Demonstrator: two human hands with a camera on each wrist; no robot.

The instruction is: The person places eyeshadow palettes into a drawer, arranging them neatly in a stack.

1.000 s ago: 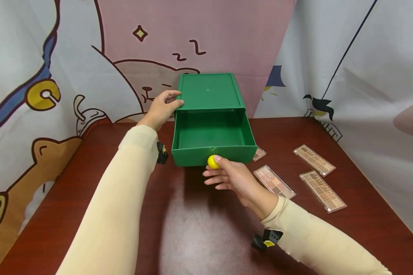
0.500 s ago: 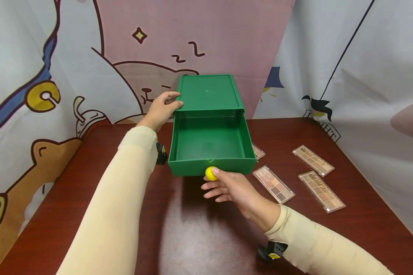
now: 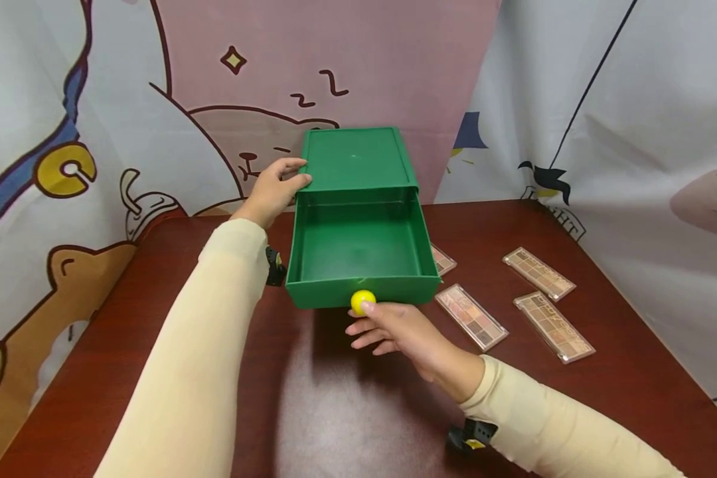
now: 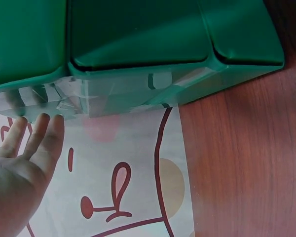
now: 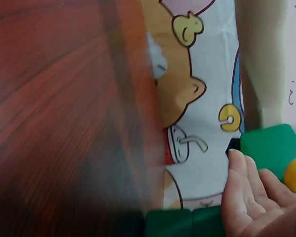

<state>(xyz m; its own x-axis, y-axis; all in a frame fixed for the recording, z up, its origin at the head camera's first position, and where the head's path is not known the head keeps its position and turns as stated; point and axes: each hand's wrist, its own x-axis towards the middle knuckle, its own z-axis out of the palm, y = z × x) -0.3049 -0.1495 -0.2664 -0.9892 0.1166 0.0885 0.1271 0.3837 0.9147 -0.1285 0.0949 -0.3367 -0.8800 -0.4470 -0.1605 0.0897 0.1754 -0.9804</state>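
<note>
Before you spreads a red-brown table (image 3: 627, 382), a pale glare (image 3: 340, 411) across its near middle. Behind it hangs a cloth (image 3: 412, 60) printed with a dozing animal (image 3: 257, 129), a yellow bell (image 3: 50, 174) to your left and a black bird (image 3: 550, 180) to your right, where the fabric creases.

Green box (image 3: 358, 157) and drawer (image 3: 317, 295), yellow knob (image 3: 361, 299), brown-red table (image 3: 346, 411), cartoon-printed backdrop (image 3: 394, 40)
</note>
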